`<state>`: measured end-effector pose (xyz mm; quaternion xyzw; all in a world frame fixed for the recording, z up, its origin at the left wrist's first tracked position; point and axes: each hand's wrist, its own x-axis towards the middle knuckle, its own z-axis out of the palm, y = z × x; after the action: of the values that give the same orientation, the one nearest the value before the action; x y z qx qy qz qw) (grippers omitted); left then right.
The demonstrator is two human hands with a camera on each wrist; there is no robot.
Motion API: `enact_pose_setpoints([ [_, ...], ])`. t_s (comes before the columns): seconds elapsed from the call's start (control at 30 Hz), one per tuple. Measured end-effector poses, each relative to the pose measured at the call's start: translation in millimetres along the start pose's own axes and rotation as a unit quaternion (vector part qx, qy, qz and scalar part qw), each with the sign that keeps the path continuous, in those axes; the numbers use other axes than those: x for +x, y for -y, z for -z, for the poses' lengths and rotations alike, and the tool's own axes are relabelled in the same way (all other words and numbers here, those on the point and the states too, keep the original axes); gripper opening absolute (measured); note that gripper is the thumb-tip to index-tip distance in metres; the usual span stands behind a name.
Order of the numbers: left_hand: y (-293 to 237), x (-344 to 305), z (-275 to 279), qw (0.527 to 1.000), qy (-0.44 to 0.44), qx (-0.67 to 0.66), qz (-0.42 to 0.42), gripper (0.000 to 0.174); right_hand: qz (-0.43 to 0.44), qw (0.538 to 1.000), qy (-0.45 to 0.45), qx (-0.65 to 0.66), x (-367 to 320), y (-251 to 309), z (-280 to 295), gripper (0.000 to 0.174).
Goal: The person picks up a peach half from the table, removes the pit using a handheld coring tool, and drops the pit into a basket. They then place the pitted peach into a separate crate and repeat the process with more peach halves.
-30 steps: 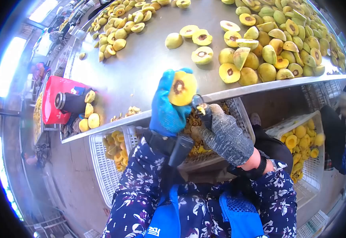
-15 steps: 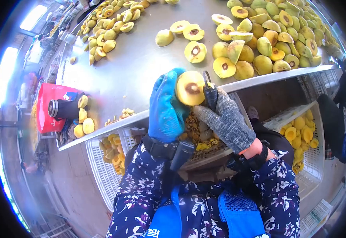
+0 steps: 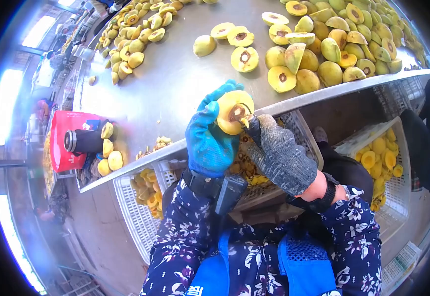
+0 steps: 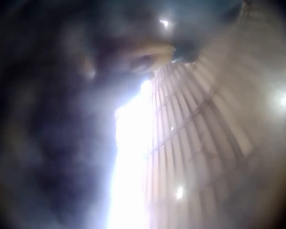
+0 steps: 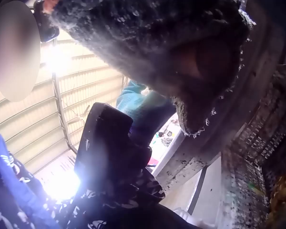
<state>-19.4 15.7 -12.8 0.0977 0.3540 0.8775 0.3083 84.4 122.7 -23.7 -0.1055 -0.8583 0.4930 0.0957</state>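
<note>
My left hand (image 3: pixel 207 145), in a blue glove, holds a yellow peach half (image 3: pixel 227 109) over the table's front edge, cut face up. In a grey knit glove, my right hand (image 3: pixel 286 160) grips a pitting knife (image 3: pixel 254 130) by its dark handle. The knife's thin looped blade lies over the cut face, around the brown pit hollow, with a yellow scrap at its base. The left wrist view is blurred and shows part of the peach half (image 4: pixel 155 53). Close up in the right wrist view, the grey glove (image 5: pixel 148 43) hides the knife.
A metal table (image 3: pixel 170 93) carries peach halves (image 3: pixel 331 71) heaped at right and more at back left. A black flask (image 3: pixel 87 141) lies by a red bag (image 3: pixel 59 148). Below stand white crates (image 3: pixel 131 217) of peach pieces; a scrap-filled one sits under my hands.
The knife has moved from beside the peach half's right edge onto its cut face, at the pit. My right hand has tilted with it, while my left hand keeps holding the peach half.
</note>
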Motion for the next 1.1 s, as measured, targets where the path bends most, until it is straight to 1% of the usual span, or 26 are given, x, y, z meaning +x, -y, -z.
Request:
enact_pose_setpoints([
  [0.03, 0.5, -0.3, -2.5, 1.0, 0.007, -0.028, 0.005, 0.036, 0.019, 1.0, -0.009, 0.007, -0.4, -0.8, -0.1, 0.029],
  [0.07, 1.6, -0.2, -4.1, 1.0, 0.006, -0.027, 0.007, 0.036, 0.039, 0.999, -0.018, 0.014, -1.0, -1.6, -0.4, 0.027],
  [0.13, 5.0, 1.2, -6.4, 0.997, -0.039, -0.059, 0.02, 0.033, 0.046, 0.999, -0.02, 0.003, -2.5, -3.3, -1.5, 0.027],
  [0.2, 8.3, 1.1, -4.7, 0.997, -0.036, -0.065, 0.024, 0.032, 0.052, 0.998, -0.022, -0.005, -4.1, -4.9, -3.8, 0.027],
  [0.27, 11.2, 1.2, -3.7, 0.997, -0.035, -0.07, 0.028, 0.031, -0.027, 0.999, 0.014, 0.012, -4.2, -6.0, -5.6, 0.041],
  [0.33, 14.1, 1.2, -5.2, 0.998, -0.021, 0.057, -0.026, 0.032, -0.028, 0.999, 0.02, 0.015, -3.7, -0.6, -3.7, 0.041],
  [0.37, 14.7, 0.9, -6.3, 0.998, -0.023, 0.059, -0.02, 0.032, -0.027, 0.999, 0.025, 0.015, -3.6, 0.4, -3.8, 0.041],
  [0.47, 14.8, -0.3, -12.6, 0.993, -0.046, 0.101, -0.044, 0.032, -0.047, 0.999, 0.026, 0.004, -5.3, -9.7, -15.1, 0.039],
  [0.5, 14.6, -0.6, -11.0, 0.993, -0.049, 0.105, -0.037, 0.032, -0.053, 0.998, 0.026, 0.01, -5.2, -11.5, -17.2, 0.039],
  [0.57, 12.8, -1.4, -6.4, 0.988, -0.035, 0.136, -0.059, 0.032, 0.019, 1.0, -0.011, 0.021, -3.0, -11.8, -18.8, 0.022],
  [0.6, 12.5, -2.4, -8.3, 0.986, -0.036, 0.147, -0.074, 0.031, -0.012, 0.999, -0.003, 0.032, -2.2, -7.5, -16.0, 0.021],
  [0.63, 13.0, -3.5, -9.3, 0.986, -0.039, 0.151, -0.068, 0.031, -0.017, 0.999, -0.002, 0.037, -2.2, -5.8, -14.9, 0.021],
  [0.7, 14.1, -5.3, -11.6, 0.984, -0.042, 0.148, -0.089, 0.031, -0.012, 0.999, 0.002, 0.04, -2.1, -5.1, -15.2, 0.022],
  [0.77, 12.4, -7.2, -11.2, 0.984, -0.039, 0.152, -0.08, 0.031, -0.008, 0.999, 0.004, 0.048, -1.9, -4.2, -16.8, 0.024],
  [0.83, 12.9, -7.4, -7.5, 0.964, -0.037, 0.24, -0.106, 0.041, -0.042, 0.994, 0.027, 0.097, -1.7, 1.3, -14.9, 0.027],
  [0.87, 12.7, -8.0, -6.7, 0.961, -0.023, 0.248, -0.118, 0.042, -0.045, 0.994, 0.028, 0.1, -3.4, -0.1, -17.7, 0.027],
  [0.93, 12.3, -8.2, -3.8, 0.957, -0.012, 0.263, -0.12, 0.042, 0.0, 0.992, 0.003, 0.124, -6.6, -3.7, -23.5, 0.03],
  [1.0, 10.6, -8.3, -2.3, 0.953, 0.0, 0.277, -0.124, 0.042, -0.02, 0.992, 0.021, 0.119, -8.4, 1.3, -20.3, 0.031],
  [1.07, 7.7, -8.0, -4.4, 0.967, 0.006, 0.227, -0.114, 0.034, -0.036, 0.992, 0.039, 0.113, -10.0, 6.6, -15.3, 0.032],
  [1.1, 7.1, -9.0, -6.4, 0.967, 0.003, 0.226, -0.116, 0.034, -0.05, 0.988, 0.067, 0.129, -12.1, 7.1, -12.3, 0.037],
])
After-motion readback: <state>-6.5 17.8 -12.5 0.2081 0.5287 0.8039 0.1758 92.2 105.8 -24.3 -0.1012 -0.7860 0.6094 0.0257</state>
